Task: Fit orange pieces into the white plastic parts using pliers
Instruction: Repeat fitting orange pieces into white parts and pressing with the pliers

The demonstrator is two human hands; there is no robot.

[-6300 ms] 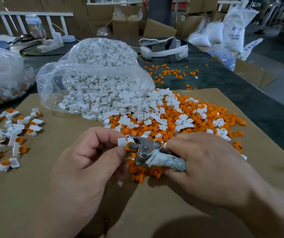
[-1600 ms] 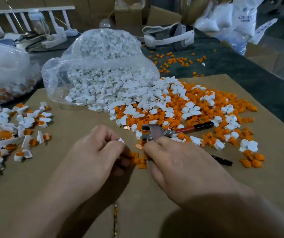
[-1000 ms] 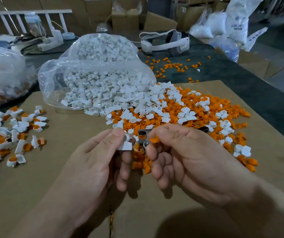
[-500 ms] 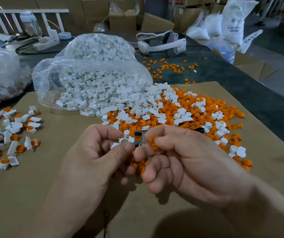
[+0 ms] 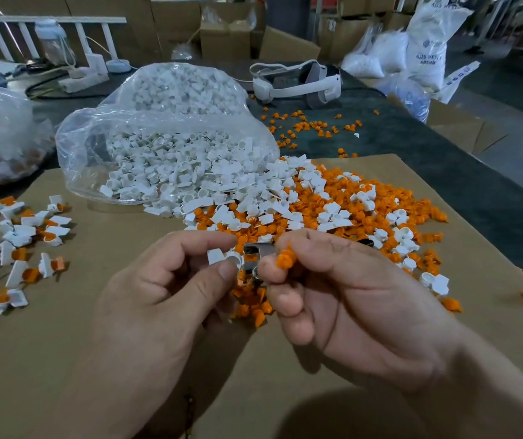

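From the head view, I have both hands raised just above the cardboard sheet (image 5: 64, 343) that covers the bench (image 5: 427, 147). My left hand (image 5: 165, 299) pinches one white plastic part (image 5: 225, 258) between thumb and forefinger, with the other fingers curled under. My right hand (image 5: 348, 305) pinches a single orange piece (image 5: 285, 259) the same way, and its lower fingers are loosely bent and hold nothing. The two pieces are close together but apart.

Neither hand has the pliers (image 5: 258, 251). Their metal head shows in the gap between my fingertips, lying on the sheet at the near edge of the mixed pile of orange and white pieces (image 5: 333, 210). The handles are mostly hidden behind my right hand.

I judge the step in hand to be seating the orange piece by hand in the white part's round socket. The next move calls for lining the piece up with that opening and starting it squarely. Then my right hand must take up the pliers to press it home.

Assembled parts (image 5: 16, 245) lie at the left, and the clear bag of white parts (image 5: 165, 147) sits beyond the pile.
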